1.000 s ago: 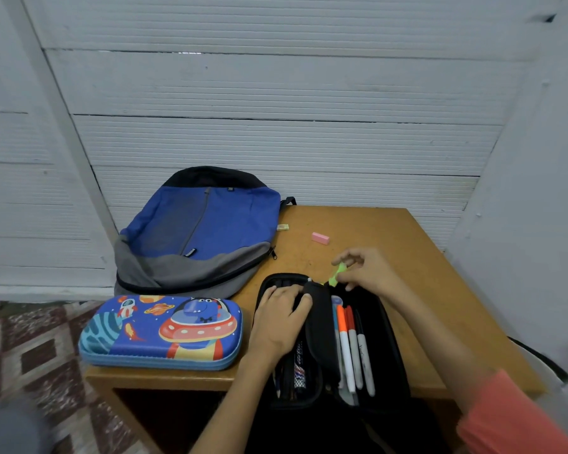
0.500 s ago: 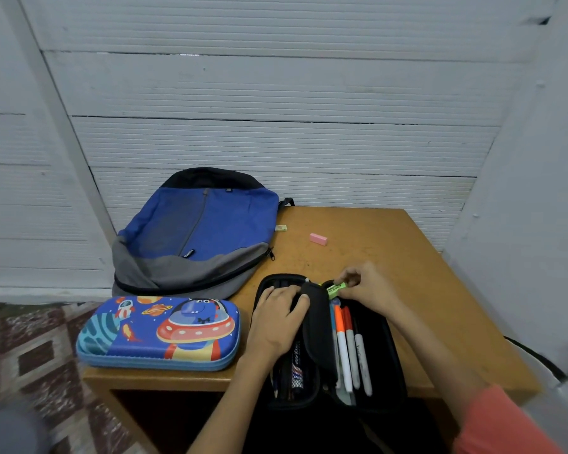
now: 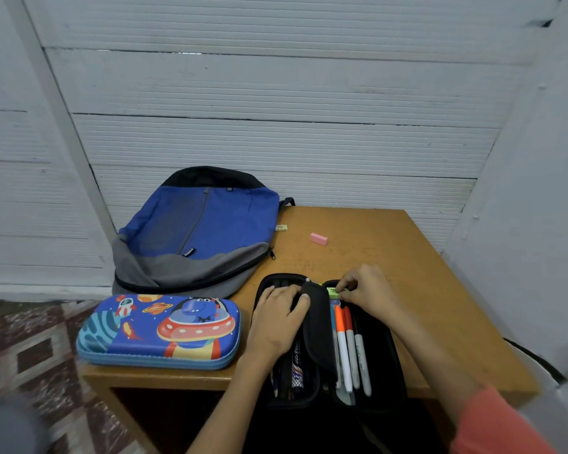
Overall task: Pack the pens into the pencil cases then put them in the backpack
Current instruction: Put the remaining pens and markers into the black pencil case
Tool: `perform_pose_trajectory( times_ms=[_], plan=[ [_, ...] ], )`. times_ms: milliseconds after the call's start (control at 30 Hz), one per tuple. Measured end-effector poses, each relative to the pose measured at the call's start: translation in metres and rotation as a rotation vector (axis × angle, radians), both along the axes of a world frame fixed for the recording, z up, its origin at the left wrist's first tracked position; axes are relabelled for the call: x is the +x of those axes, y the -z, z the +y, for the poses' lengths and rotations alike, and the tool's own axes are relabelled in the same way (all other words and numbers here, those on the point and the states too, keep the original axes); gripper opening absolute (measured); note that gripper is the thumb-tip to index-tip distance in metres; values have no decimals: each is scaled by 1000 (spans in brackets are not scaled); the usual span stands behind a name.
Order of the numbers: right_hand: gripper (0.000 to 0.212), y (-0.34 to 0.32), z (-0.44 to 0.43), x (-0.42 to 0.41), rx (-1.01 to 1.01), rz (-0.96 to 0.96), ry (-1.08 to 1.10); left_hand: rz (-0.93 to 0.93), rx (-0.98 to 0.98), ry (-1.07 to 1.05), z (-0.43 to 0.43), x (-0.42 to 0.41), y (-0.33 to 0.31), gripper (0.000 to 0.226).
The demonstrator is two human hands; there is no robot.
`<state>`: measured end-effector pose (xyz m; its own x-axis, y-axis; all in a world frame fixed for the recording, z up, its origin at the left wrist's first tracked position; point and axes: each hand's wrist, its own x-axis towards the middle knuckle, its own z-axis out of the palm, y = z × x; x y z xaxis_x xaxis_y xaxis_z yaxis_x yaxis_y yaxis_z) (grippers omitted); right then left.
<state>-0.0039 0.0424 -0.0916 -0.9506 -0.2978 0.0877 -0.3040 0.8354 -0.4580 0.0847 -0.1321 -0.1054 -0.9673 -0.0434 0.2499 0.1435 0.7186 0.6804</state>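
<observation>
An open black pencil case lies at the table's front edge. Several pens sit in its right half, and more are in the left mesh pocket. My left hand rests on the left half, thumb against the black middle flap. My right hand pinches a small green highlighter at the top of the right half. A closed blue space-print pencil case lies to the left. A blue and grey backpack lies behind it.
A pink eraser and a small pale eraser lie on the wooden table behind the black case. White slatted walls close in behind and on the right. Patterned floor shows at the left.
My right hand has brought the green highlighter down from above the table into the top of the black case's right half. My left hand has stayed on the case.
</observation>
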Motion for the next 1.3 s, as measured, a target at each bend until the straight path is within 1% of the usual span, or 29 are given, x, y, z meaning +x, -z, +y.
perform_pose_trajectory(
  times_ms=[267,367,433,600,700,800,933,1033,1067,1167,1233,1300],
  plan=[
    [7,2,2,-1,7,-1,-23,-5,-12,-4,1,1,-2,30],
    [4,-5,2,-8,-36,-34,-42,6,-7,-5,1,1,-2,29],
    [5,-7,0,-16,-78,-24,-19,20,-1,1,0,1,-2,28],
    [20,0,-15,-44,-43,57,96,17,0,2,0,0,1,29],
    [37,6,-23,-62,-30,56,137,38,0,1,-2,-3,5,28],
    [52,14,-27,-83,60,65,107,44,-5,7,-2,-5,8,27],
    [66,19,-29,-106,125,23,81,40,-9,3,-3,-7,13,36],
    [82,19,-33,-116,193,-5,13,44,-4,6,-3,-10,16,41],
    [83,18,-34,-118,212,-21,-12,45,-3,5,-3,-10,16,40],
    [70,20,-35,-122,192,-56,-32,39,-5,0,-3,-11,17,40],
    [60,23,-37,-122,114,-30,-23,36,-4,-1,-3,-11,17,39],
    [49,29,-36,-120,37,13,-9,35,-2,0,-3,-10,16,44]
  ],
)
